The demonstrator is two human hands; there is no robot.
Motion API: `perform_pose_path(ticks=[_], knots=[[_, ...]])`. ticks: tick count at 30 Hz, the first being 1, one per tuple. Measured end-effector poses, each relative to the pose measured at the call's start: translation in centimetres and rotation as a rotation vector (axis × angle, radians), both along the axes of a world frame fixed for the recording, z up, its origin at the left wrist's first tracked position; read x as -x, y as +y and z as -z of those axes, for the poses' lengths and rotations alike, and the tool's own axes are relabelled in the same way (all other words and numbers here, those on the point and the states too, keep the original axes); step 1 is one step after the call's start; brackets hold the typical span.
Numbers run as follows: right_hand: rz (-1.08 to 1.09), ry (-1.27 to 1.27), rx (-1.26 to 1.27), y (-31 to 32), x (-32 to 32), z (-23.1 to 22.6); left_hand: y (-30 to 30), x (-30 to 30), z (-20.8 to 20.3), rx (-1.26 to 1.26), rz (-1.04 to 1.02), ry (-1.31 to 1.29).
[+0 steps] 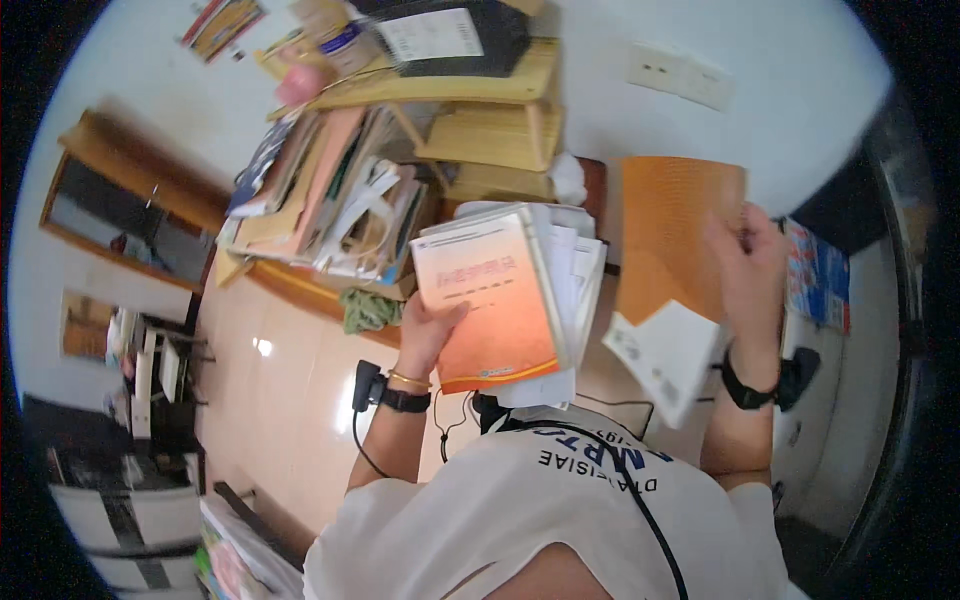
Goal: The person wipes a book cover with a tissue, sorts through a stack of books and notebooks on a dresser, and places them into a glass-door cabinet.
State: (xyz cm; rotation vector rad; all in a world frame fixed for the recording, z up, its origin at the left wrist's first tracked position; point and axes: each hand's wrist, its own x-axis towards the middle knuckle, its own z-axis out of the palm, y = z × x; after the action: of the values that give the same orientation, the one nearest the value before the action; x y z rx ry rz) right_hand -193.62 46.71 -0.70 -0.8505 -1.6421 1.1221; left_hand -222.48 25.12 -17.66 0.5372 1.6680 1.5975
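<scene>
My left hand [428, 335] is closed on the left edge of a booklet [490, 320] with a white-to-orange cover, its thumb lying over the front. Behind the booklet, loose white papers [585, 280] fan out to the right, stacked against it. My right hand [750, 265] grips the right edge of an orange-brown paper piece [670, 220], perhaps an envelope or cover, held upright to the right of the stack. A white sheet [660, 360] with a pointed corner hangs at its lower end; whether the two are joined I cannot tell.
At the far left, files and papers [320, 190] stand packed beside a wooden shelf [495, 135] holding a black box [460, 40] and a jar [335, 40]. A green cloth [372, 310] lies below the files. Right of my right hand is a blue-and-red printed item [820, 275].
</scene>
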Motion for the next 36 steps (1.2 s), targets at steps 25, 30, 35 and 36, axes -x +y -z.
perform_pose_path(ticks=[25, 30, 35, 36], knots=[[-0.462, -0.608, -0.320, -9.0, 18.2, 10.4, -3.1, -0.4, -2.8, -0.227, -0.341, -0.480], [-0.457, -0.973, 0.161, -5.2, 8.6, 14.5, -2.0, 1.2, -0.7, -0.037, -0.349, -0.061], [-0.664, -0.499, 0.355, -8.2, 4.8, 14.4, 1.9, 0.9, 0.6, 0.150, -0.432, 0.303], [-0.638, -0.491, 0.360, -8.3, 4.4, 14.3, 2.6, 1.1, 0.6, 0.170, -0.411, 0.397]])
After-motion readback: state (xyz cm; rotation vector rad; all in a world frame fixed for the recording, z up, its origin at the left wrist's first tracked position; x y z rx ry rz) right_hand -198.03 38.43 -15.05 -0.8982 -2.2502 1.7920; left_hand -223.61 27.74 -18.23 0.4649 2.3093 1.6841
